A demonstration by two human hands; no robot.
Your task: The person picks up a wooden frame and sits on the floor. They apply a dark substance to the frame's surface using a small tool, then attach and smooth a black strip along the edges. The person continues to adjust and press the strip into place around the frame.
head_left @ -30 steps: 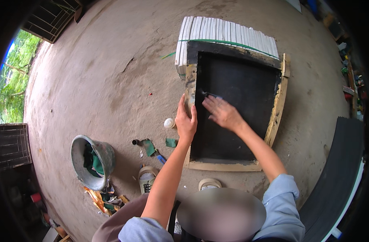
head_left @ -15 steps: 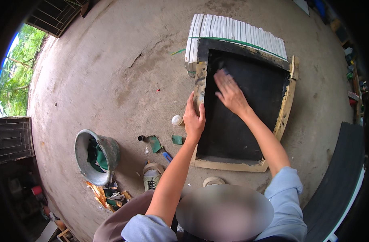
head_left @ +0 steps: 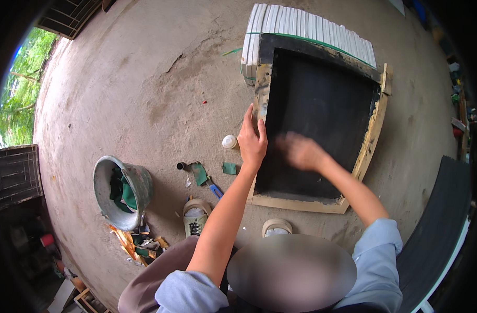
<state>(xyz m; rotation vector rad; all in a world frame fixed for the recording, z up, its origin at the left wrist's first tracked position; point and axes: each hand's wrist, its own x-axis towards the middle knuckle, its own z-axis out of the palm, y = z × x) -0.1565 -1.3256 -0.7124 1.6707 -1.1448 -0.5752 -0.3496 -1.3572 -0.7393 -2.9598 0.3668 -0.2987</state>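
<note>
A wooden frame (head_left: 301, 204) with a recessed black panel (head_left: 322, 115) leans with its far end on a bundle of white strips (head_left: 311, 25). Along its left rail, my left hand (head_left: 252, 142) grips the edge, fingers on the outer side and thumb over the top. My right hand (head_left: 303, 151) is over the left part of the panel, its fingers smeared by motion. Whether anything lies under those fingers cannot be made out. Faint pale marks show on the dark surface, and the rails carry rough, flaking patches.
Left of the frame lie a white round cap (head_left: 229, 142), a small black cylinder (head_left: 181, 166), green scraps (head_left: 229, 168) and a blue-handled tool (head_left: 215, 191). A grey bucket (head_left: 144, 188) holds green cloth. Debris (head_left: 139, 245) lies below it. A long dark board (head_left: 439, 219) is at right.
My right hand has swept from the panel's upper left down toward its middle left. My left hand stays on the rail. The whole view has shifted slightly.
</note>
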